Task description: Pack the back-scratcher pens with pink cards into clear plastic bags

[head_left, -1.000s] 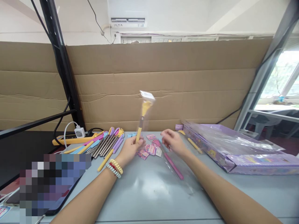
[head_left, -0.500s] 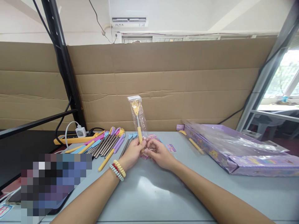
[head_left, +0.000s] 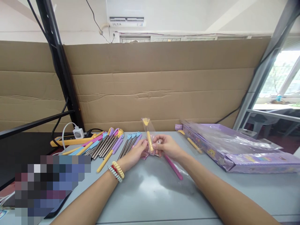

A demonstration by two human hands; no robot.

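Observation:
My left hand (head_left: 137,152) and my right hand (head_left: 167,146) meet over the grey table (head_left: 150,193), both closed on a yellow back scratcher in a clear plastic sleeve (head_left: 148,133). Its claw end tilts up and away from me. Small pink cards (head_left: 145,155) lie just under my hands. A pink back scratcher in a sleeve (head_left: 173,166) lies on the table below my right hand. Several loose back scratchers (head_left: 110,143) with yellow, purple, blue and pink handles lie to the left.
A purple box (head_left: 236,153) covered by clear plastic sits at the right. A power strip with a white plug (head_left: 75,134) lies at the back left. A cardboard wall (head_left: 159,87) stands behind the table. A dark flat object (head_left: 56,206) rests at the near left edge.
The sleeved yellow back scratcher has come down from upright to a low tilt. My right hand joined my left on it, and both shifted slightly right.

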